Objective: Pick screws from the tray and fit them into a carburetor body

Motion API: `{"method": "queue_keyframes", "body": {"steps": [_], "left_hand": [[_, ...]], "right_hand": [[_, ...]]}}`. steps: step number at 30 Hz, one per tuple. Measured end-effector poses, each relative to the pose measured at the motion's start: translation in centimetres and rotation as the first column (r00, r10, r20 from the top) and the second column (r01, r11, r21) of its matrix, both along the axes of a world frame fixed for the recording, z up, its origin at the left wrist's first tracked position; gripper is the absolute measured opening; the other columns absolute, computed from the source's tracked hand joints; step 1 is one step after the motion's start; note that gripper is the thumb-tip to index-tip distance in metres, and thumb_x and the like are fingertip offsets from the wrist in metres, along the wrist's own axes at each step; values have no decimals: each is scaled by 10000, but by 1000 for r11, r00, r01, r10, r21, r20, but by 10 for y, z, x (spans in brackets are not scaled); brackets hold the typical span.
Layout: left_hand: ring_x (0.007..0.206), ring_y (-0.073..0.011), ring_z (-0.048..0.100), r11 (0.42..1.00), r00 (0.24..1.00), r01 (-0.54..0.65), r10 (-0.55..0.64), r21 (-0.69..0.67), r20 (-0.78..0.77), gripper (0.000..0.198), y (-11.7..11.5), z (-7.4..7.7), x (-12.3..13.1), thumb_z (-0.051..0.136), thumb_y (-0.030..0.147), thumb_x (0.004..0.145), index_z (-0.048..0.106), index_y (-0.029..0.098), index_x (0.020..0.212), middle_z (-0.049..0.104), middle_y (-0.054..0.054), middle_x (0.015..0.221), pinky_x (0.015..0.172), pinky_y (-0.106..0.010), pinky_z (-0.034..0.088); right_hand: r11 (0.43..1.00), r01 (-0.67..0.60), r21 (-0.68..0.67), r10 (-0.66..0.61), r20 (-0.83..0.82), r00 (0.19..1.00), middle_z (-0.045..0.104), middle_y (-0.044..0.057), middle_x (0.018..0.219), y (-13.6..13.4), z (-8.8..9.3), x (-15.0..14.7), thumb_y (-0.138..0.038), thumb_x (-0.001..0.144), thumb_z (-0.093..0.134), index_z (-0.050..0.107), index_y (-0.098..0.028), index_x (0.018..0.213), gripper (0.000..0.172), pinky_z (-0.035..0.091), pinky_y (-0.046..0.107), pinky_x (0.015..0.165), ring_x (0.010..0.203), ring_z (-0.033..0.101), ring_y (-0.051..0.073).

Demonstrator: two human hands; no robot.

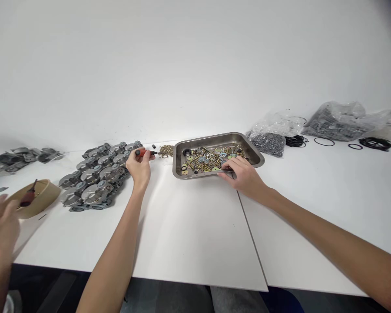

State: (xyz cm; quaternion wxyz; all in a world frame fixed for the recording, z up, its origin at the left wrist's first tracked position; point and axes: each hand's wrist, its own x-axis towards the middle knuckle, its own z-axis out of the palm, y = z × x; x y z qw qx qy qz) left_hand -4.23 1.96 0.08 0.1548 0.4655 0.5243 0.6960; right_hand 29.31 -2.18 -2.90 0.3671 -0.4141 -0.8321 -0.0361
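Head view, down onto the white bench point(195, 234). Gripping a small red-handled screwdriver point(145, 152) in the closed left hand point(139, 167), arm stretched forward, wrist raised just beside the grey housings point(97, 178). Reaching with the right hand point(244, 176) into the steel tray point(215, 137), palm down, fingers curled among the screws point(205, 160) and washers; cannot tell whether pinching one. Probably light, stiff and slippery, so best taken by the shank between two fingertips.
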Motion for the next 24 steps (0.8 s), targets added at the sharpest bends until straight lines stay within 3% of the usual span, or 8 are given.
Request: {"method": "queue_keyframes", "body": {"steps": [9, 17, 24], "left_hand": [[586, -149, 679, 983, 992, 20, -41, 184, 115, 338, -14, 23, 14, 666, 410, 772, 557, 128, 923, 630, -17, 778, 650, -306, 636], [709, -161, 715, 947, 939, 321, -320, 20, 127, 371, -17, 8, 47, 723, 376, 725, 599, 124, 966, 683, -52, 865, 770, -322, 647], [724, -153, 714, 909, 911, 408, -400, -84, 99, 387, -17, -1, 56, 716, 392, 729, 609, 125, 987, 701, -62, 871, 774, -294, 639]], "right_hand": [[1000, 8, -2, -8, -1, 1000, 653, 50, 866, 0, -1, 1, -400, 930, 596, 569, -200, 886, 207, 450, 404, 849, 837, 541, 224], [998, 52, 27, -52, 8, 999, 656, 51, 865, 0, -3, -4, -410, 930, 601, 577, -190, 884, 226, 456, 389, 836, 852, 549, 226], [996, 48, 70, -49, 17, 999, 645, 52, 856, 1, -4, -5, -380, 922, 620, 568, -176, 886, 214, 454, 377, 841, 853, 549, 223]]}}
